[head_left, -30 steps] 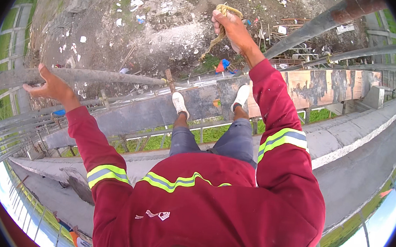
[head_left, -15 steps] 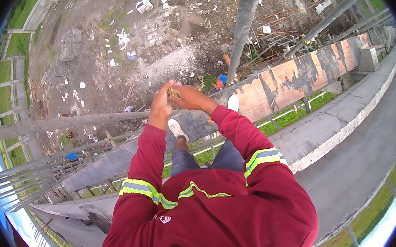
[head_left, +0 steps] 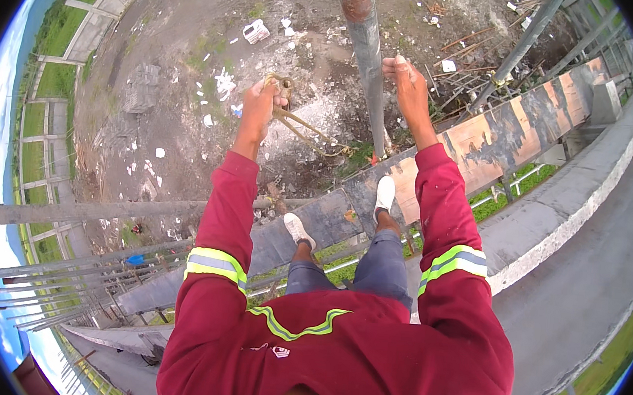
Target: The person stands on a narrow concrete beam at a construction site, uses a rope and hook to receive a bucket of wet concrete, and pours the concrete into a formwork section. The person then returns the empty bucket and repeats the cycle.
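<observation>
In my left hand [head_left: 261,104] is a bunched tan rope [head_left: 293,122], gripped by closed fingers. A loop of it hangs out toward the upright pole, and a brownish lump shows at the fingertips, too small to make out. My right hand [head_left: 409,89] is raised just right of the upright metal pole [head_left: 369,67], with its fingers stretched out and nothing seen in them. Whether it touches the pole I cannot tell. The two hands are wide apart, on either side of that pole.
My feet stand on a narrow plank walkway [head_left: 460,142] high above rubble-strewn ground [head_left: 194,51]. A horizontal pipe [head_left: 89,214] runs along the left. To the right curves a concrete ledge [head_left: 556,211]. Slanting poles [head_left: 521,50] rise at the far right.
My hands were together around the bunched rope. Now the right hand has let go and moved right past the pole, while the left keeps the rope and its loop hangs loose.
</observation>
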Tool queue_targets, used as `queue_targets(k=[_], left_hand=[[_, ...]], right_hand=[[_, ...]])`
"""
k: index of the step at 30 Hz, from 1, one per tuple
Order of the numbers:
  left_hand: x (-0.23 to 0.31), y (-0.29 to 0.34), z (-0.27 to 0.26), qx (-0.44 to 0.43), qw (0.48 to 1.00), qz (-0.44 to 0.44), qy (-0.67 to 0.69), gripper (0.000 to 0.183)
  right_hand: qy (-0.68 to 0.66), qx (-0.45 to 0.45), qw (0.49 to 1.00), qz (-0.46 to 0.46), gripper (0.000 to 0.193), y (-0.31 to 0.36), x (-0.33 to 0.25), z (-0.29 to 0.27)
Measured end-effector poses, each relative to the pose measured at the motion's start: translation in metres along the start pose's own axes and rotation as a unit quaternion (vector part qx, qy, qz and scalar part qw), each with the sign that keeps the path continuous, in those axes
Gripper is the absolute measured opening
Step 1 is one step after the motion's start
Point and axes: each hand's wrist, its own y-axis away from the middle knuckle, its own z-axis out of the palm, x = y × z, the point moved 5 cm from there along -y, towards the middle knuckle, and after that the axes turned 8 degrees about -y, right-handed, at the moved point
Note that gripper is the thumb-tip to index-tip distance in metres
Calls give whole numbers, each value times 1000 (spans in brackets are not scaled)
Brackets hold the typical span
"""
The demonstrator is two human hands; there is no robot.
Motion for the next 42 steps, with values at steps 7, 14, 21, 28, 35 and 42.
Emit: queue_targets(k=[7, 14, 21, 28, 35, 42], left_hand=[[125, -89, 76, -147, 985, 91, -16, 43], [214, -46, 96, -112, 954, 248, -127, 65], [279, 11, 117, 206, 892, 402, -9, 37], [273, 5, 121, 214, 896, 390, 3, 33], [274, 10, 126, 201, 902, 369, 94, 36], [265, 10, 124, 252, 897, 352, 92, 37]], right_hand=[[-54, -247, 919, 302, 78, -99, 7, 53], [-429, -21, 869, 245, 29, -170, -21, 96], [-390, -11, 881, 268, 22, -146, 49, -7], [-369, -97, 857, 347, 23, -94, 43, -89], [-362, -147, 840, 377, 16, -111, 60, -24], [-394, -146, 855, 305, 17, -197, 33, -1]])
